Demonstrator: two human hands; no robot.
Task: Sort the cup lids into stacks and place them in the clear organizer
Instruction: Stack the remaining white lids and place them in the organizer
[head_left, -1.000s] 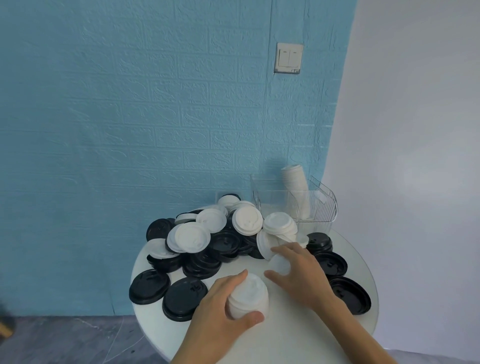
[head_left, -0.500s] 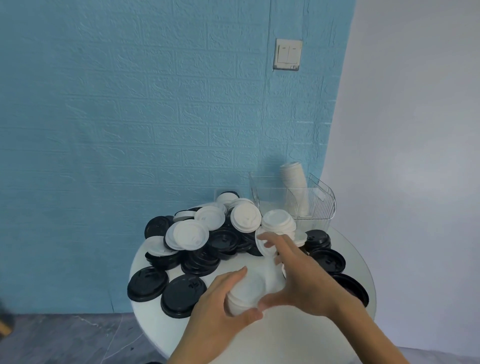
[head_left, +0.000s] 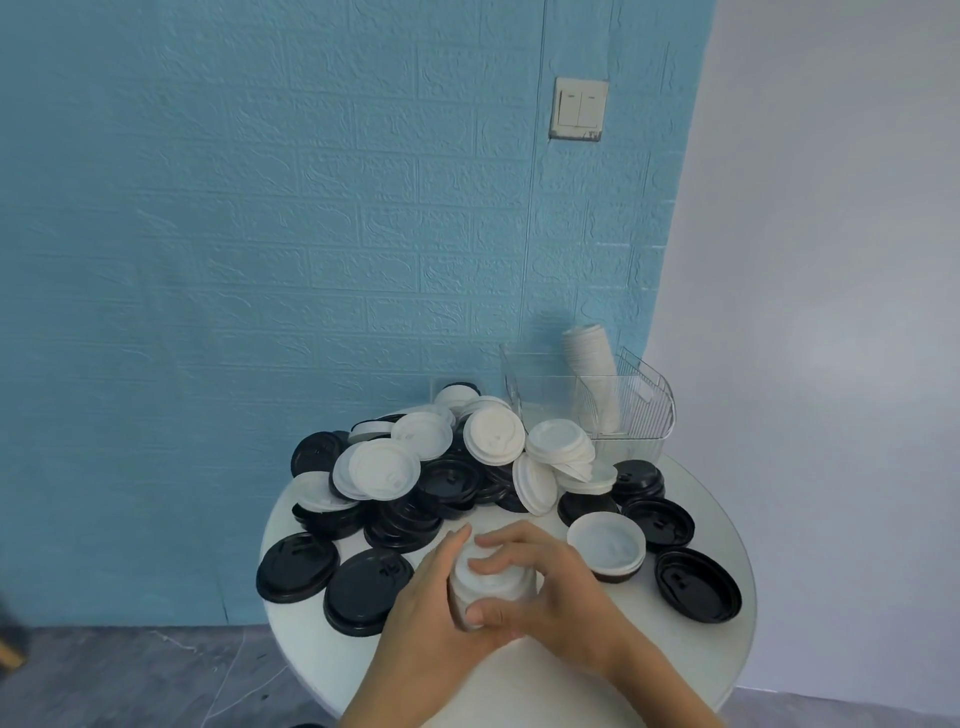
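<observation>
Here, both hands' fingers clamped on white lid stack, black lids heaped behind

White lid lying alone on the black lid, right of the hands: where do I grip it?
Pinch the white lid across its outer rim, coming from above. It lies flat, hollow side up, on a black lid, so its rim is exposed all round and nothing lies on it.

I see black lids of glossy plastic, catching highlights. White lids look like matt, slightly translucent plastic. The organizer is clear, ribbed plastic. The round surface reads smooth, matt white. The wall has a rough, embossed brick texture, painted blue. The floor looks marbled grey.
</observation>
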